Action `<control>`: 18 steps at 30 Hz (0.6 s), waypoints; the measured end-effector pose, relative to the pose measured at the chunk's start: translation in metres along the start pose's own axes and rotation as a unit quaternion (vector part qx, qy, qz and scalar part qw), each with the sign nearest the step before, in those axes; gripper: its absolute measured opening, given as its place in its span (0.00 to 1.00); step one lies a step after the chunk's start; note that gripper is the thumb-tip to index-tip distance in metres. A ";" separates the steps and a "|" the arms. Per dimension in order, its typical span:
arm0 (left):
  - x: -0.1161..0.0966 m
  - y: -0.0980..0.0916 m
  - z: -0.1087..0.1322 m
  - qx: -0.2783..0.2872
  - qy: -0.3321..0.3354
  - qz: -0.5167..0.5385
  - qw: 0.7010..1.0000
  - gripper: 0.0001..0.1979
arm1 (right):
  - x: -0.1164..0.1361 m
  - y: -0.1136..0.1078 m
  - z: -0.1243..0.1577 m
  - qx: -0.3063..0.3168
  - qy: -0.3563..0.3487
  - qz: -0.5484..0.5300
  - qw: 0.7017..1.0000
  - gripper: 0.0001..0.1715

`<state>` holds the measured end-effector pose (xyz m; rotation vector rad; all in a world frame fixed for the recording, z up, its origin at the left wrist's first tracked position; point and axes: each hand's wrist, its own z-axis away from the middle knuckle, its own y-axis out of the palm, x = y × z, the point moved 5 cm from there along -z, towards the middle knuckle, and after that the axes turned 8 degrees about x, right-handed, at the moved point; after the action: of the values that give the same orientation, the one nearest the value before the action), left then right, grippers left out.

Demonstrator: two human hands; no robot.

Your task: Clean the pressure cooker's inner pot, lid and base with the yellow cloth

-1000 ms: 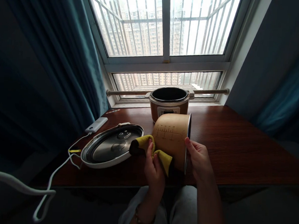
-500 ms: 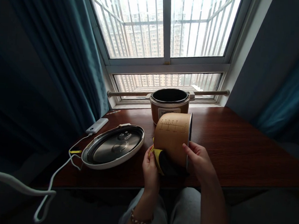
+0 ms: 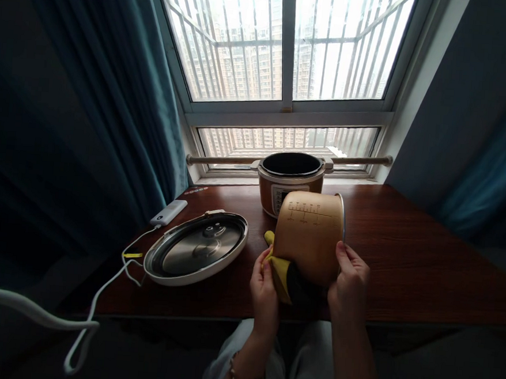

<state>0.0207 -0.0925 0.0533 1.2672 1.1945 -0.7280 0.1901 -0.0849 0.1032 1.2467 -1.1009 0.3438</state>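
Observation:
A gold inner pot (image 3: 308, 236) with measuring marks lies tilted on its side between my hands, its rim turned to the right. My right hand (image 3: 351, 277) is closed on that rim, thumb on the outer wall. A yellow and black cloth (image 3: 280, 278) is pinched in the fingers of my left hand (image 3: 266, 285), against the pot's base and lower side. Behind the pot stands the cooker body (image 3: 268, 187), uncovered, with a dark inside and a label or panel on its front, partly hidden by the pot.
On the left of the wooden table (image 3: 404, 252) lies the round cooker lid (image 3: 199, 275), inner side up. Beyond it is a white power bank (image 3: 169, 212) with a white cable (image 3: 103, 289). A window (image 3: 241, 38) and blue curtain (image 3: 125, 88) border the table.
The pot has turned a little and shifted right, so its marks face me more. My right hand has moved with its rim; my left hand still pinches the cloth.

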 end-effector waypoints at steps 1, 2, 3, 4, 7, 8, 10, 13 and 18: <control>-0.008 0.002 0.003 -0.002 0.044 -0.033 0.998 0.17 | 0.002 -0.003 0.001 -0.014 0.006 -0.030 0.999 0.16; -0.015 0.004 0.007 -0.003 0.087 -0.068 0.994 0.16 | 0.003 -0.005 0.001 -0.026 0.012 -0.059 0.998 0.15; -0.023 0.006 0.011 -0.001 0.128 -0.100 0.987 0.16 | 0.005 -0.008 0.001 -0.037 0.014 -0.084 0.996 0.13; -0.031 0.008 0.015 0.006 0.168 -0.129 0.977 0.16 | 0.007 -0.011 0.002 -0.043 0.013 -0.105 0.994 0.12; -0.053 0.016 0.024 0.044 0.274 -0.208 0.938 0.17 | 0.005 -0.018 0.003 -0.033 0.028 -0.144 0.989 0.11; -0.060 0.019 0.027 0.058 0.299 -0.237 0.923 0.18 | 0.001 -0.021 0.004 -0.028 0.041 -0.152 0.987 0.12; -0.075 0.024 0.030 0.083 0.332 -0.291 0.893 0.19 | -0.009 -0.028 0.007 -0.031 0.068 -0.169 0.983 0.13; -0.094 0.032 0.032 0.117 0.353 -0.343 0.863 0.20 | -0.021 -0.037 0.015 -0.044 0.107 -0.194 0.974 0.13; -0.109 0.041 0.033 0.162 0.353 -0.371 0.843 0.18 | -0.029 -0.042 0.032 -0.104 0.194 -0.262 0.940 0.13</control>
<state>0.0364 -0.1359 0.1646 1.3910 2.3238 -1.0943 0.1920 -0.1178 0.0530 1.1679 -0.4282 0.0552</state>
